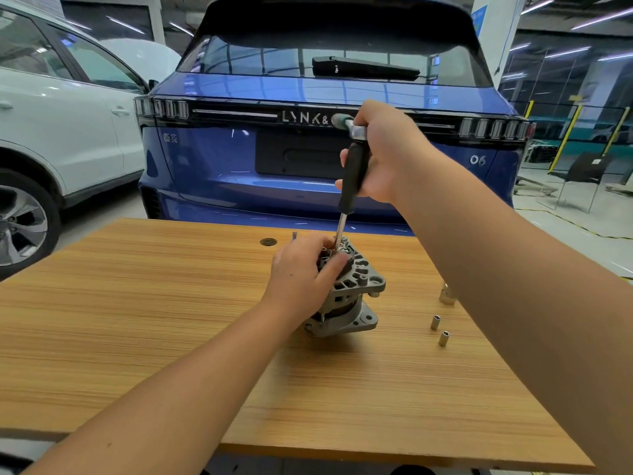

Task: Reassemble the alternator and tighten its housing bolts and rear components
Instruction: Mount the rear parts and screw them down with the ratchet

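Note:
A grey metal alternator (356, 296) stands rear end up in the middle of the wooden table (144, 337). My left hand (305, 269) grips its upper left side, thumb laid across the rear cover. My right hand (383, 156) holds the black handle of a driver tool (352, 173) held nearly upright. A chrome ratchet head sits on top of that handle. The thin steel shaft runs down into the alternator's rear face, beside my left fingers. The tip and what it sits on are hidden.
Two small sockets (435, 322) (444, 338) and a larger chrome socket (447, 294) stand on the table to the right. A small bolt (294, 235) and a round hole (268, 242) lie at the far edge. A blue car (308, 149) is behind the table, a white car (68, 125) to the left.

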Available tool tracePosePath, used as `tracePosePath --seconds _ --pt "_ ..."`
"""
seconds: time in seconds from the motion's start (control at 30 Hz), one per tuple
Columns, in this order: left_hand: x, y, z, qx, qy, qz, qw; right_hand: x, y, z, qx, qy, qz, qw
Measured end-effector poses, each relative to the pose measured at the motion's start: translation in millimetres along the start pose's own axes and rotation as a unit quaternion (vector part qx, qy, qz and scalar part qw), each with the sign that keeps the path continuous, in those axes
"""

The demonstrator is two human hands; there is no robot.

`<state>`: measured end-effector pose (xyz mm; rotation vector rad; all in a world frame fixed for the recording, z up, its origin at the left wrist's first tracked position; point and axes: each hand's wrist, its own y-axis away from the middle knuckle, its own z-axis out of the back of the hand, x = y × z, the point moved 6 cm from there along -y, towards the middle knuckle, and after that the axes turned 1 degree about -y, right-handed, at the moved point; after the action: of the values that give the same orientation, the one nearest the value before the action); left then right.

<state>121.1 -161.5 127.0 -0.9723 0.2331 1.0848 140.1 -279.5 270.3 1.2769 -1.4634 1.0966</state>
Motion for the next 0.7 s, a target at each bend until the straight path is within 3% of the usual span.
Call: tracePosePath --seconds 0.17,0.33,0.53,0.7 --pt "5 -4 -5 0.057 0.087 0.042 0.994 -2 6 -3 0.112 -0.082 -0.066 0.988" --pt "2 -7 -3 0.063 0.118 0.055 0.989 -11 10 -15 0.187 -0.134 -0.033 0.973" --pt "5 -7 -6 0.07 0.125 0.059 0.988 -27 10 -16 0.192 -0.169 0.032 0.966" --pt "6 -7 -7 0.077 0.134 0.059 0.986 -17 6 -16 0.139 -0.151 0.05 0.977"
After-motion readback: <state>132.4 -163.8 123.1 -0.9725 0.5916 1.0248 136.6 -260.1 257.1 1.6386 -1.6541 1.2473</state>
